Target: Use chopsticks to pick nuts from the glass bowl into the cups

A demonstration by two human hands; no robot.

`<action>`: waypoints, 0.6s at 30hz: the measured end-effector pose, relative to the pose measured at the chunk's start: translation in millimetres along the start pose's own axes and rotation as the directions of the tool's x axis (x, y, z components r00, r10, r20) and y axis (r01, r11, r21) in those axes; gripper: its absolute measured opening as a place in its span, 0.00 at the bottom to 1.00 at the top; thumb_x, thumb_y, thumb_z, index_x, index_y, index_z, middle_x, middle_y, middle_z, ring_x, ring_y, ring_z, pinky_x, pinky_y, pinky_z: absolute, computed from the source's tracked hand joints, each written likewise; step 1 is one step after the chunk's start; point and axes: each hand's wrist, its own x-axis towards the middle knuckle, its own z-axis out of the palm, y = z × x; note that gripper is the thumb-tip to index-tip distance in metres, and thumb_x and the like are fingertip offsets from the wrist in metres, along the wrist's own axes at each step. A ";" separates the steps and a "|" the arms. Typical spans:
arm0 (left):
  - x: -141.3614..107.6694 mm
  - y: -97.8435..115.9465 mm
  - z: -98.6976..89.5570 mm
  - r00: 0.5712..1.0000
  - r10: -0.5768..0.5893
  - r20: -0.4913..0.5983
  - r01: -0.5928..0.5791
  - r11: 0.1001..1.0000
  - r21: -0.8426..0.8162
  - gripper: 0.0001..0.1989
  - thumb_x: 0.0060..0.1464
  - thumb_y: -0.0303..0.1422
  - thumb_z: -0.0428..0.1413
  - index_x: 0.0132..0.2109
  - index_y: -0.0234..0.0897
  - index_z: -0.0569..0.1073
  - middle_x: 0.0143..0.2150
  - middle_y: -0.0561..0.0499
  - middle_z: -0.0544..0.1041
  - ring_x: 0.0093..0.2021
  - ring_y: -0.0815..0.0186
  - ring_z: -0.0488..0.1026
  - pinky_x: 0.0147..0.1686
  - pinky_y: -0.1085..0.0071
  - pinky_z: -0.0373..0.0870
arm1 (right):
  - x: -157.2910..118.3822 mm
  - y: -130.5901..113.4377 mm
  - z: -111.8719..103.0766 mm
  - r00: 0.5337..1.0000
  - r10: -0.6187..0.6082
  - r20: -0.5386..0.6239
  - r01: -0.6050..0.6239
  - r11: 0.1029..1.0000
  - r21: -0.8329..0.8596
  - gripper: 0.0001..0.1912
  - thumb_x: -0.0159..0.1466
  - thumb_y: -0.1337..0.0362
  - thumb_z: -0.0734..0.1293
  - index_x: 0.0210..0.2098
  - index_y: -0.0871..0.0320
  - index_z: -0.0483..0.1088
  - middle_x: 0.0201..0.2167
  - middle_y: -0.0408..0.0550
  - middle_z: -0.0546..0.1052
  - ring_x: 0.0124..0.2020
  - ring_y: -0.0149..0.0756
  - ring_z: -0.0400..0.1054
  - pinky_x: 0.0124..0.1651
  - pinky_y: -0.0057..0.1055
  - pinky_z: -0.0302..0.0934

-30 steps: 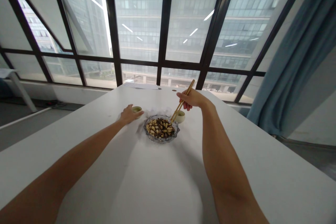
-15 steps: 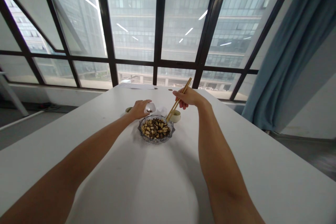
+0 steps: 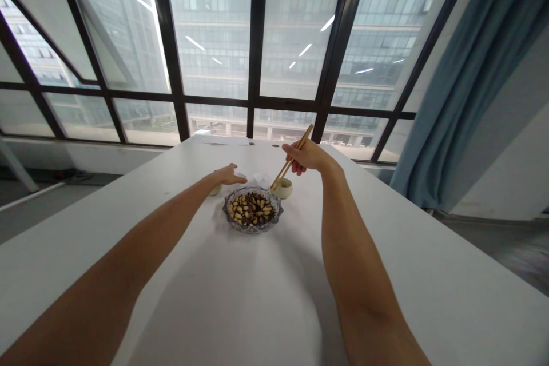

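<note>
A faceted glass bowl [image 3: 253, 229] of nuts and dark seeds sits on the white table. Just beyond its left rim is my left hand [image 3: 227, 175], thumb and fingers spread, beside a small pale clear item [image 3: 241, 175] partly hidden by them. My right hand [image 3: 305, 155] is closed around a pair of wooden chopsticks [image 3: 291, 158], whose tips reach down between the bowl's right rim and a small pale green cup [image 3: 283, 189]. A second pale green container [image 3: 215, 190] shows partly under my left hand.
Crumpled clear plastic [image 3: 261, 179] lies behind the bowl. A white sheet [image 3: 223, 140] and two small dark round spots are at the far table edge. Windows [image 3: 295, 34] stand beyond, with a blue curtain [image 3: 450, 103] on the right.
My left hand has opened from its curled grip around a small clear cup with dark bits, and has shifted slightly left. My right hand and the chopsticks stay nearly in place.
</note>
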 end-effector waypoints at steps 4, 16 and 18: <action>6.0 34.2 9.7 0.991 0.132 -0.023 -0.131 0.990 0.059 0.41 0.53 0.55 0.57 0.68 0.39 0.59 0.66 0.38 0.70 0.68 0.47 0.65 0.66 0.49 0.53 | -3.1 -1.2 -2.9 0.998 0.021 -0.052 -0.023 0.999 -0.042 0.24 0.74 0.62 0.61 0.22 0.61 0.68 0.12 0.47 0.73 0.10 0.29 0.66 0.14 0.23 0.60; 0.1 60.6 21.4 0.763 0.587 -0.269 -0.551 0.809 0.203 0.39 0.50 0.30 0.62 0.68 0.36 0.60 0.63 0.40 0.72 0.64 0.51 0.66 0.69 0.53 0.50 | -6.6 -3.5 -7.8 0.981 -0.041 -0.192 0.038 0.999 -0.020 0.22 0.74 0.60 0.62 0.24 0.61 0.69 0.13 0.47 0.73 0.11 0.28 0.65 0.14 0.22 0.60; -3.2 57.6 19.0 0.741 0.612 -0.275 -0.573 0.791 0.215 0.38 0.51 0.31 0.62 0.68 0.37 0.60 0.63 0.41 0.71 0.64 0.50 0.65 0.69 0.51 0.51 | -6.9 -4.6 -7.5 0.978 -0.053 -0.200 0.052 0.999 -0.012 0.22 0.74 0.60 0.62 0.24 0.61 0.69 0.13 0.47 0.73 0.10 0.28 0.65 0.14 0.22 0.59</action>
